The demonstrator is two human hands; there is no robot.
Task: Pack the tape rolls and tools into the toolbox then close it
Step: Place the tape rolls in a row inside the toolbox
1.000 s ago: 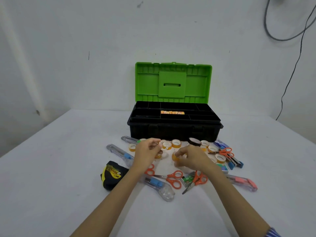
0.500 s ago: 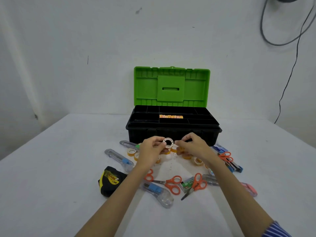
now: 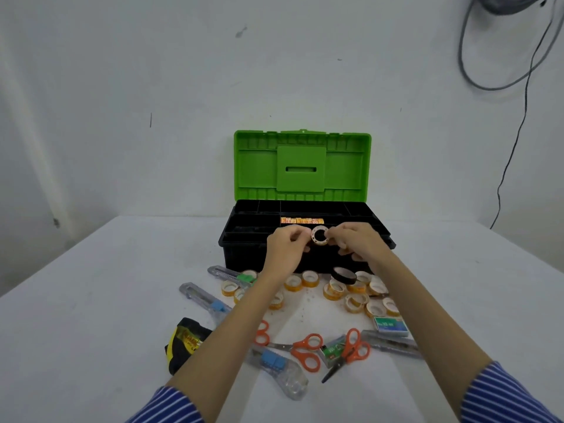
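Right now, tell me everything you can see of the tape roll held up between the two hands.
The tape roll is a small pale ring with a dark round hole, its flat face turned toward the camera. The left hand and right hand pinch its opposite edges, holding it in the air over the front rim of the open toolbox. Its material is unclear.

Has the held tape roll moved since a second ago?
Yes. The tape roll went up and away from the pile, now over the toolbox front edge.
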